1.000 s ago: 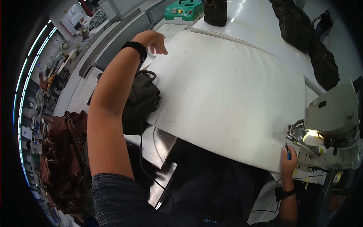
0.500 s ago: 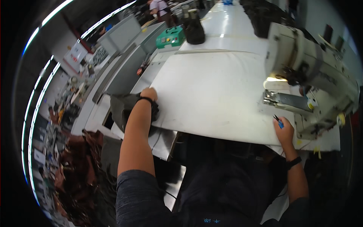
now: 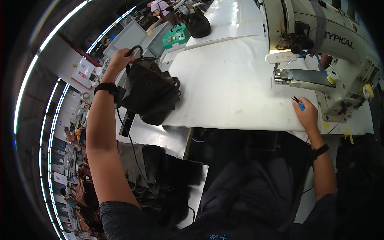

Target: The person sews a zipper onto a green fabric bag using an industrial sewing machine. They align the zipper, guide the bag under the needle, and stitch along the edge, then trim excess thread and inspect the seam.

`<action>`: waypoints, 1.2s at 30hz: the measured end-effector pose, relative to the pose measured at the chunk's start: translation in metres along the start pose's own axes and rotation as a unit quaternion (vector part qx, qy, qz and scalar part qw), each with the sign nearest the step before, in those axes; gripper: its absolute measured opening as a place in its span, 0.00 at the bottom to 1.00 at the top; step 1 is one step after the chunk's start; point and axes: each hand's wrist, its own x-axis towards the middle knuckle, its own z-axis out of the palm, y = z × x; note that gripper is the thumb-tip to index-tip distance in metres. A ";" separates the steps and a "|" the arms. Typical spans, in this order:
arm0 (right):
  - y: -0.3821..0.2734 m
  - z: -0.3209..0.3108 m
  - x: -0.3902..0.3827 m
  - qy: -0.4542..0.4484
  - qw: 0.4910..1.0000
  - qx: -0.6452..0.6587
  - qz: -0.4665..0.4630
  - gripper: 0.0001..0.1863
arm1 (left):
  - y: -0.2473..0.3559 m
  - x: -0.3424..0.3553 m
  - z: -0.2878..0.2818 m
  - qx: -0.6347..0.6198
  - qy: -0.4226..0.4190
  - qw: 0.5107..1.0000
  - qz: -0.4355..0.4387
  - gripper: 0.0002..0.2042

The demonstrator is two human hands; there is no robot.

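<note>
L hand (image 3: 121, 61): grips dk bag (image 3: 149, 90) by top, L of sewing mach. (image 3: 336, 45); R hand (image 3: 307, 114): grips snips (image 3: 301, 106). Bag slip poss., 1-hand hold.

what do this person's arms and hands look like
The left hand and right hand are gloveless. Black bands circle both wrists; a dark cable seems to run from the left one. The sleeves are short and dark.

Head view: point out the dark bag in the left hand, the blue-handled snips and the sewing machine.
Dark bag (image 3: 147, 89): head view, middle of its body.
Blue-handled snips (image 3: 301, 106): head view, on the blue handle.
Sewing machine (image 3: 338, 51): head view, on its pale upper arm.
</note>
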 end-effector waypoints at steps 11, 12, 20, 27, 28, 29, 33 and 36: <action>0.002 0.007 0.003 -0.001 1.000 -0.001 -0.006 0.16 | 0.101 0.007 0.048 0.007 0.079 0.991 0.108 0.12; 0.001 0.007 0.004 -0.002 1.000 -0.006 0.002 0.16 | 0.114 0.007 0.056 0.012 0.083 0.988 0.132 0.13; 0.021 0.012 0.008 0.056 0.995 -0.088 -0.012 0.17 | 0.181 -0.097 0.129 0.032 -0.048 0.952 0.302 0.25; 0.009 0.020 0.001 0.010 0.990 -0.127 -0.054 0.18 | 0.001 -0.068 0.131 -0.017 0.089 0.986 -0.140 0.33; 0.015 0.021 0.003 0.014 0.988 -0.139 -0.066 0.18 | -0.011 -0.064 0.137 -0.065 0.050 0.986 -0.147 0.35; 0.020 0.020 0.006 0.018 0.985 -0.156 -0.077 0.18 | -0.018 -0.064 0.148 -0.117 0.009 0.982 -0.151 0.38; 0.017 0.019 0.018 0.050 0.964 -0.233 -0.117 0.19 | -0.004 -0.074 0.144 -0.144 -0.115 0.976 -0.115 0.36; -0.018 0.018 0.013 0.065 0.953 -0.233 -0.181 0.19 | 0.054 -0.083 0.115 0.142 -0.160 0.969 -0.126 0.34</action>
